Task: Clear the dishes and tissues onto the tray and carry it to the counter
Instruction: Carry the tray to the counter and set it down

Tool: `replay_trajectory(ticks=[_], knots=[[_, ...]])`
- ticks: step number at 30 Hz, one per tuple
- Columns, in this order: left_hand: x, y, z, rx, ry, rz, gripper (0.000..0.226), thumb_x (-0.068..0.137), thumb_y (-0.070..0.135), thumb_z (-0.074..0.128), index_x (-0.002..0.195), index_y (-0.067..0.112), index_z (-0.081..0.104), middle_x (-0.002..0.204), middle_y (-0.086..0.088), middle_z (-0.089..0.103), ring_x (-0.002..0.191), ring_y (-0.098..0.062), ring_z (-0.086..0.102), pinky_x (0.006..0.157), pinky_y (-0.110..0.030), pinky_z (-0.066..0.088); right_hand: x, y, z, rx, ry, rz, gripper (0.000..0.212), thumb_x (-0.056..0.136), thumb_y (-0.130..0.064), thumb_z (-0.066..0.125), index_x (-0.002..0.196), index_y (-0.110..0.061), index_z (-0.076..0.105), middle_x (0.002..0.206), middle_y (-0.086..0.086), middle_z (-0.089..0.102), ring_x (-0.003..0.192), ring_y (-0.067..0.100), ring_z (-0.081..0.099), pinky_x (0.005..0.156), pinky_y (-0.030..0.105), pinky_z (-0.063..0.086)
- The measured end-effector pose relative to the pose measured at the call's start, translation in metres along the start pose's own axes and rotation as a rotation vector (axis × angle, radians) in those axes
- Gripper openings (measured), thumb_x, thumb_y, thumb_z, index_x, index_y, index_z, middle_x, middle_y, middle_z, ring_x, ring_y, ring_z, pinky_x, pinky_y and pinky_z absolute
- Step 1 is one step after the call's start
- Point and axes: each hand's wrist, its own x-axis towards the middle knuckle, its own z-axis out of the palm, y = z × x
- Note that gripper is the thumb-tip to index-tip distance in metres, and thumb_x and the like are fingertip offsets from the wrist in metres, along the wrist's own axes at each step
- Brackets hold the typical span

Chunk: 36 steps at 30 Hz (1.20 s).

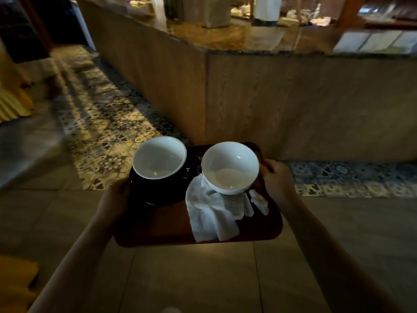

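I hold a dark brown tray (158, 231) level in front of me, above the floor. My left hand (114, 196) grips its left edge and my right hand (278, 179) grips its right edge. On the tray stand two cups, white inside: a dark-sided one (159, 158) at the back left on a black saucer (158, 195), and a white one (230, 167) at the back right. Crumpled white tissues (209, 213) and a small receipt (234, 205) lie in front of the white cup. The counter (248, 39), with a glossy stone top, lies ahead.
The counter's wooden front (293, 105) forms a corner straight ahead of the tray. Patterned floor tiles (106, 123) run along its left side and base. White menu cards (374, 41) lie on the counter at right. A person in white (267, 7) stands behind it.
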Motion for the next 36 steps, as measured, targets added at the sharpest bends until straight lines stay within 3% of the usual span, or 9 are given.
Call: replay_trajectory(ticks=[4,7,11,16,20,25,30,33,36], knots=[[0.061,0.029,0.029,0.03,-0.041,-0.013,0.033,0.094,0.009,0.042,0.124,0.001,0.056,0.121,-0.02,0.061,0.105,-0.026,0.056,0.077,-0.03,0.036,0.048,0.011,-0.005,0.03,0.03,0.04,0.033,0.094,-0.019,0.05,0.079,0.008,0.062,0.072,0.028,0.061,0.064,0.034,0.053,0.06,0.036,0.039],[0.114,0.044,0.048,0.099,-0.105,0.024,0.034,0.095,0.015,0.04,0.123,0.006,0.057,0.122,-0.019,0.061,0.096,-0.024,0.055,0.066,-0.031,0.036,0.088,0.016,-0.004,0.048,0.065,0.086,0.034,0.094,-0.018,0.051,0.067,0.003,0.057,0.056,0.013,0.048,0.053,0.02,0.04,0.054,0.029,0.031],[0.196,0.067,0.076,0.072,-0.163,0.064,0.033,0.095,0.02,0.042,0.121,0.008,0.058,0.123,-0.019,0.061,0.098,-0.028,0.056,0.079,-0.037,0.041,0.147,0.021,0.005,0.085,0.149,0.131,0.035,0.092,-0.02,0.054,0.071,0.007,0.061,0.056,0.012,0.051,0.053,0.018,0.043,0.051,0.027,0.035],[0.302,0.102,0.105,0.073,-0.241,0.181,0.033,0.095,0.015,0.041,0.122,0.005,0.057,0.124,-0.02,0.06,0.102,-0.025,0.054,0.078,-0.032,0.033,0.22,0.023,0.023,0.13,0.261,0.184,0.037,0.093,-0.021,0.053,0.076,0.012,0.059,0.06,0.018,0.048,0.053,0.017,0.04,0.046,0.02,0.032],[0.383,0.131,0.123,0.07,-0.299,0.235,0.029,0.095,0.015,0.043,0.114,0.002,0.06,0.104,-0.012,0.061,0.091,-0.019,0.05,0.065,-0.032,0.035,0.278,0.013,0.03,0.115,0.338,0.181,0.038,0.093,-0.02,0.052,0.063,0.003,0.051,0.054,0.011,0.04,0.048,0.01,0.032,0.043,0.016,0.025],[0.462,0.166,0.151,0.082,-0.379,0.297,0.026,0.095,0.016,0.043,0.073,0.024,0.053,0.072,0.0,0.055,0.085,-0.024,0.053,0.059,-0.025,0.036,0.353,0.007,0.029,0.136,0.376,0.189,0.034,0.093,-0.015,0.052,0.063,0.001,0.051,0.056,0.014,0.037,0.046,0.007,0.029,0.041,0.014,0.024],[0.52,0.2,0.188,0.038,-0.375,0.293,0.028,0.095,0.019,0.043,0.07,0.028,0.052,0.072,0.006,0.054,0.075,-0.017,0.051,0.06,-0.031,0.037,0.433,0.022,0.022,0.112,0.392,0.193,0.041,0.093,-0.018,0.053,0.074,0.019,0.052,0.062,0.023,0.045,0.059,0.022,0.037,0.054,0.031,0.029],[0.555,0.224,0.213,0.002,-0.346,0.303,0.035,0.095,0.016,0.044,0.064,0.033,0.047,0.067,0.012,0.051,0.064,-0.003,0.045,0.058,-0.022,0.035,0.484,0.033,0.017,0.076,0.39,0.188,0.04,0.093,-0.019,0.053,0.067,0.012,0.052,0.059,0.024,0.044,0.054,0.012,0.038,0.05,0.025,0.031],[0.596,0.249,0.239,0.001,-0.352,0.292,0.033,0.095,0.019,0.044,0.065,0.031,0.049,0.068,0.009,0.053,0.065,-0.007,0.047,0.059,-0.024,0.037,0.54,0.041,0.008,0.067,0.37,0.188,0.037,0.093,-0.019,0.052,0.069,0.008,0.056,0.06,0.02,0.045,0.051,0.008,0.036,0.045,0.017,0.028]])
